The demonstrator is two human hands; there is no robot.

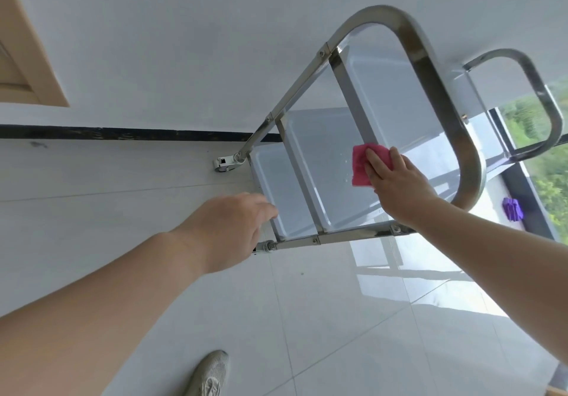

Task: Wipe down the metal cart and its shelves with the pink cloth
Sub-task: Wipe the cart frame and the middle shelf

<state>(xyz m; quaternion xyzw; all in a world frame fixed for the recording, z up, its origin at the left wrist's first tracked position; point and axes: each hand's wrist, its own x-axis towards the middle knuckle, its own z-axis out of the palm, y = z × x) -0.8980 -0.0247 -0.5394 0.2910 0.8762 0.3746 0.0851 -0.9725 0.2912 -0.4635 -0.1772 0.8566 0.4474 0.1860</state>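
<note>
The metal cart (442, 94) stands against the white wall, seen steeply from above, with rounded steel handle loops and three stacked tray shelves. My right hand (396, 180) presses the pink cloth (364, 165) flat onto the middle shelf (322, 174), fingers straight on top of it. Water drops glint beside the cloth. My left hand (233, 229) hovers with relaxed fingers near the front left corner of the bottom shelf (270, 174), holding nothing; whether it touches the rim I cannot tell.
White floor tiles (338, 319) spread in front of the cart. A castor wheel (226, 163) sits by the black skirting line. A purple cloth (512, 208) lies on the window ledge at right. My shoe (212, 374) shows at the bottom. A wooden door frame (27, 57) is at upper left.
</note>
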